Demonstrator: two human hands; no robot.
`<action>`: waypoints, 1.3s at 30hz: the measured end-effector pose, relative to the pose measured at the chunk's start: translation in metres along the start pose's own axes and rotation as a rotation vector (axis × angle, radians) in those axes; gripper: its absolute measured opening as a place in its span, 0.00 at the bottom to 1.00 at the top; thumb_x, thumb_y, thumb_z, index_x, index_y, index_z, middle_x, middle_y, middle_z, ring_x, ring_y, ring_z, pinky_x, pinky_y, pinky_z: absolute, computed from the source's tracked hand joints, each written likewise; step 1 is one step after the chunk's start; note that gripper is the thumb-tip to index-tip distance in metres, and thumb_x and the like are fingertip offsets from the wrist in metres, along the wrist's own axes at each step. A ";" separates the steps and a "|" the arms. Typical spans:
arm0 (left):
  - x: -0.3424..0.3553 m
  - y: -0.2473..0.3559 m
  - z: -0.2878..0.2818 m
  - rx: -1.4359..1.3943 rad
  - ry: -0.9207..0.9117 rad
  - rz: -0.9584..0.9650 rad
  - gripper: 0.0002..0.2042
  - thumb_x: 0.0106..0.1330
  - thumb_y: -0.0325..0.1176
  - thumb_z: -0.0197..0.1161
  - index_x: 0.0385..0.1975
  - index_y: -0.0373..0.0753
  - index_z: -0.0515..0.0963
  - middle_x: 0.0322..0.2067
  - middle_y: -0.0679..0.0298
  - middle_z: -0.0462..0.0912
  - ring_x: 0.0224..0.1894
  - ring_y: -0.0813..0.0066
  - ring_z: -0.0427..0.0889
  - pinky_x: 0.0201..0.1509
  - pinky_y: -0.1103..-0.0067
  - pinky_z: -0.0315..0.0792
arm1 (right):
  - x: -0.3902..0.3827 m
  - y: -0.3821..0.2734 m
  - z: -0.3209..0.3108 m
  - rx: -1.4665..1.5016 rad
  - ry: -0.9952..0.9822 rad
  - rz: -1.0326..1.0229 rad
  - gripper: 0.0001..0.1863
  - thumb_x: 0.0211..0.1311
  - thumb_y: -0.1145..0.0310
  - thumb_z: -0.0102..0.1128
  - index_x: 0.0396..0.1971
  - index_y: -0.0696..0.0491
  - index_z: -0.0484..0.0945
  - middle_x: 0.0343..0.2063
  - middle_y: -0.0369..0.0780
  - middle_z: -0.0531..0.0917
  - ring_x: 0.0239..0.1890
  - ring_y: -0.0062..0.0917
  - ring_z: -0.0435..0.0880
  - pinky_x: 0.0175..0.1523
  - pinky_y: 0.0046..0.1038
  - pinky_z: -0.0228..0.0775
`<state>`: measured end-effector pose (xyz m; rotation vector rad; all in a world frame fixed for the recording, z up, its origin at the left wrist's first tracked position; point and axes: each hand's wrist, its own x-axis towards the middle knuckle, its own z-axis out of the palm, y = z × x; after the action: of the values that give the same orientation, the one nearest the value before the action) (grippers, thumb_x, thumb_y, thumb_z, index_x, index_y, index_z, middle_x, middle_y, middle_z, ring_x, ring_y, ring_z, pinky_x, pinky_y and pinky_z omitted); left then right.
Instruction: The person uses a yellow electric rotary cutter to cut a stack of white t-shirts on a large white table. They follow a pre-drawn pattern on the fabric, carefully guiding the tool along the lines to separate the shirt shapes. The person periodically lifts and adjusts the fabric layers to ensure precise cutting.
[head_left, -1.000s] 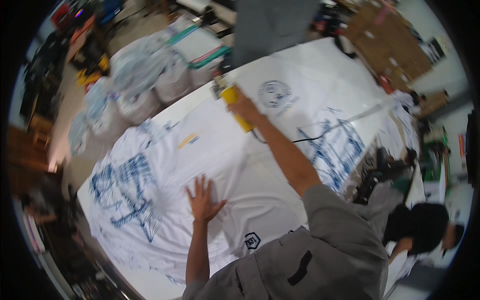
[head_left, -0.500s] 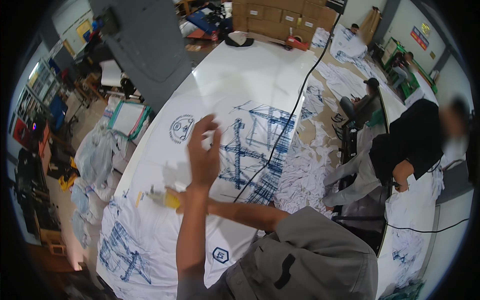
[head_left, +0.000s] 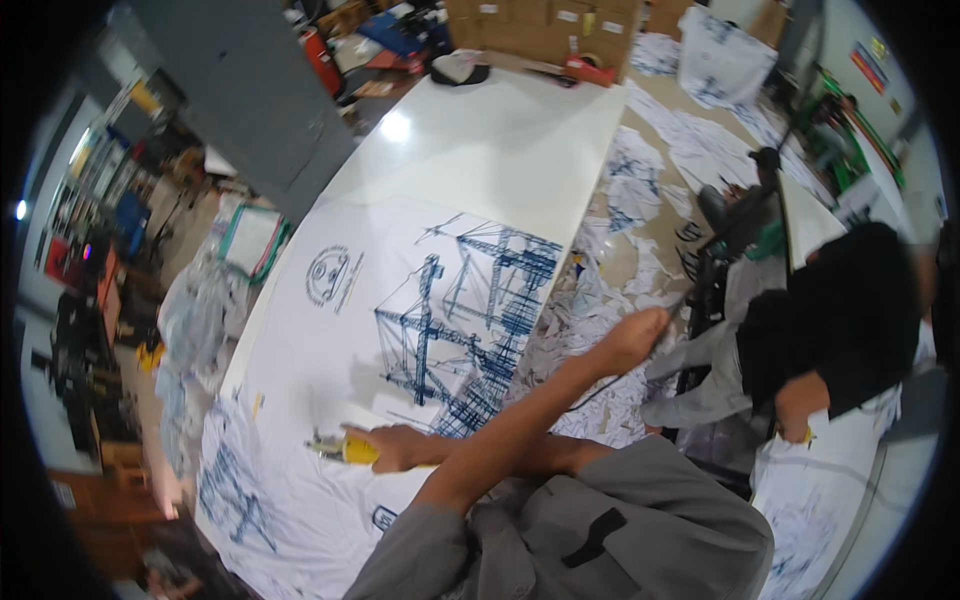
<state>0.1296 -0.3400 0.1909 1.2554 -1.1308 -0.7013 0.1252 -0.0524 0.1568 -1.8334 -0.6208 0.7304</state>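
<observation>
White fabric with dark blue crane drawings and a round emblem lies spread over a white table. My right hand is closed around a yellow hand tool just over the fabric; its metal front end points left and is blurred. Crossing above my right arm, my left hand is closed on a black cord beyond the table's right edge. From that hand the cord rises toward the upper right, smeared by motion.
A cap and a red tape dispenser sit at the table's far end. Fabric scraps cover the floor at right, beside a person in black. Plastic bags line the left; a grey pillar stands behind.
My left hand has swung from above the fabric to the right and now grips the cord, drawing it off the printed fabric. My right hand keeps the yellow tool low over the fabric.
</observation>
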 end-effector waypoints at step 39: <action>-0.608 0.017 -0.104 1.129 0.191 -1.097 0.53 0.48 0.75 0.71 0.78 0.61 0.66 0.83 0.61 0.55 0.85 0.46 0.44 0.79 0.29 0.36 | -0.169 0.173 -0.254 0.556 1.111 0.230 0.31 0.59 0.75 0.61 0.64 0.50 0.66 0.36 0.43 0.80 0.26 0.34 0.87 0.27 0.34 0.82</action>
<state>0.0192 0.2509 0.0523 2.9287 -0.5420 -0.6675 0.2081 -0.3884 0.1033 -1.4793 0.4834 -0.0635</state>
